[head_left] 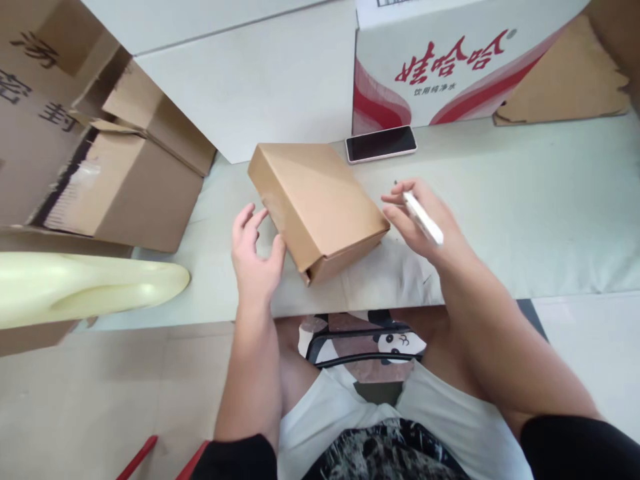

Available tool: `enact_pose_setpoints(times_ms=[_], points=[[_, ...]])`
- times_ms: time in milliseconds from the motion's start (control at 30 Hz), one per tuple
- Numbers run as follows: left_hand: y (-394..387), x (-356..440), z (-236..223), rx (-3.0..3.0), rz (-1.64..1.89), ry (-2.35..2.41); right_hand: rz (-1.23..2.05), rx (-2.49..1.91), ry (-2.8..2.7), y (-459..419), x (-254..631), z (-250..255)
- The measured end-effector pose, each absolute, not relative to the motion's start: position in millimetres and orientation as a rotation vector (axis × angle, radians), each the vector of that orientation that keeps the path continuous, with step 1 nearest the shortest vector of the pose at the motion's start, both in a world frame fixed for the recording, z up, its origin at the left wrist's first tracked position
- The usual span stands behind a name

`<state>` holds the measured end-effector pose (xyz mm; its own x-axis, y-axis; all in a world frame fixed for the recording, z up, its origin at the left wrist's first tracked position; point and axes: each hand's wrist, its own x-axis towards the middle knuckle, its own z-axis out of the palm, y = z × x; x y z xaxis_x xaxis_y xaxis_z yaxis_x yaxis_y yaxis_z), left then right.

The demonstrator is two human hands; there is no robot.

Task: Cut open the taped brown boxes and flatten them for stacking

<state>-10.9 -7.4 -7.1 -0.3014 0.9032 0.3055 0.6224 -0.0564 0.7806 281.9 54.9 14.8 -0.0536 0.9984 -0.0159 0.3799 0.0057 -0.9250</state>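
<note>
A closed brown cardboard box (325, 193) sits at an angle on the pale cloth-covered table in front of me. My left hand (257, 257) is at the box's left side, fingers apart and curved, with the fingertips at or very near the cardboard. Near the box's right corner is my right hand (420, 217), closed around a slim white pen-like tool (424, 219). A small dark tip shows beyond the fingers, pointing away from me. Whether this tool is a pen or a cutter I cannot make out.
A phone (381, 145) lies behind the box, before a white and red carton (440, 73). Flattened cardboard (565, 80) leans at the back right. Open brown cartons (140, 180) stand left, near a pale yellow rounded object (95, 287). The table's front edge runs above my lap.
</note>
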Motion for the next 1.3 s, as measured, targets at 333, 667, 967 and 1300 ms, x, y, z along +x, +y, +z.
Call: enact_pose_setpoints(times_ms=[333, 667, 967, 1300], points=[[-11.3, -16.6, -24.6, 1.761, 1.17, 1.563, 1.595, -1.382, -1.201, 68.9, 273.0, -15.7], [-4.4, -11.8, -16.5, 1.951, 1.445, 1.23, 1.254, -0.96, -1.215, 67.5, 280.3, 1.2], [-6.8, -14.6, -23.9, 1.6, 1.594, 1.425, 1.007, -1.096, -1.303, 68.0, 280.1, -13.6], [-5.9, -7.8, -23.6, 1.735, 1.745, 1.434, 0.964, -1.179, -1.437, 63.2, 280.4, -6.1]])
